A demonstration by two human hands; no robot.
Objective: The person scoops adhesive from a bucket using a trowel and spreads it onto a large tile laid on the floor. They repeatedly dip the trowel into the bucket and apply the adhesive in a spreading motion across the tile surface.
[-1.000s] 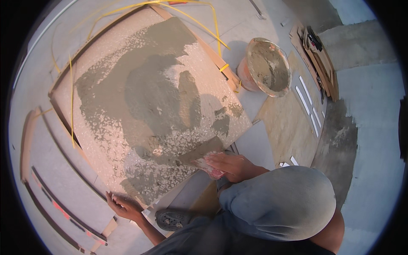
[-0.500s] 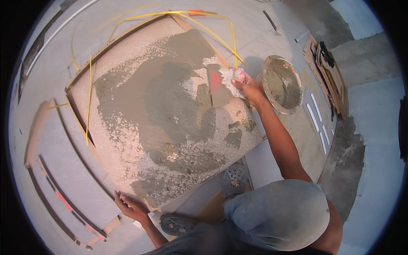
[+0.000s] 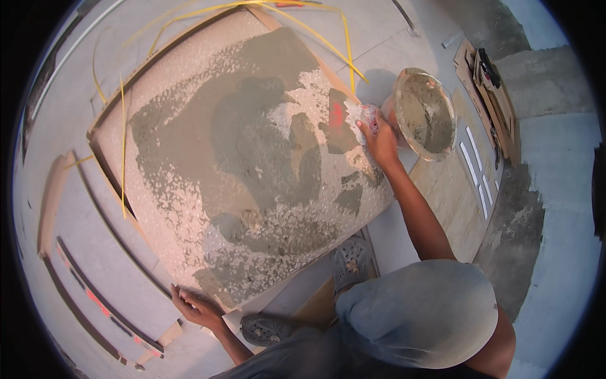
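A large speckled tile (image 3: 183, 218) lies with its back up, coated in patches with grey mortar (image 3: 208, 139). My right hand (image 3: 382, 140) is closed round the handle of a flat trowel (image 3: 337, 121) near the tile's right edge. The blade is smeared with mortar and shows a red patch. White and pink material shows by the fingers at the handle. At the tile's near left corner my left hand (image 3: 199, 311) rests against the edge, fingers stretched out and apart. Just right of my right hand stands a bucket (image 3: 428, 120) containing grey mortar.
Yellow strapping (image 3: 309, 39) loops over the far side of the tile. Long dark strips (image 3: 107, 303) lie on the floor at left. Flattened cardboard (image 3: 489, 107) and white strips (image 3: 472, 167) are at right. My shoes (image 3: 352, 260) are close to the tile's near edge.
My right hand has drawn the trowel to the right, uncovering more of the speckled surface. The view has shifted slightly. My left hand stays at the corner.
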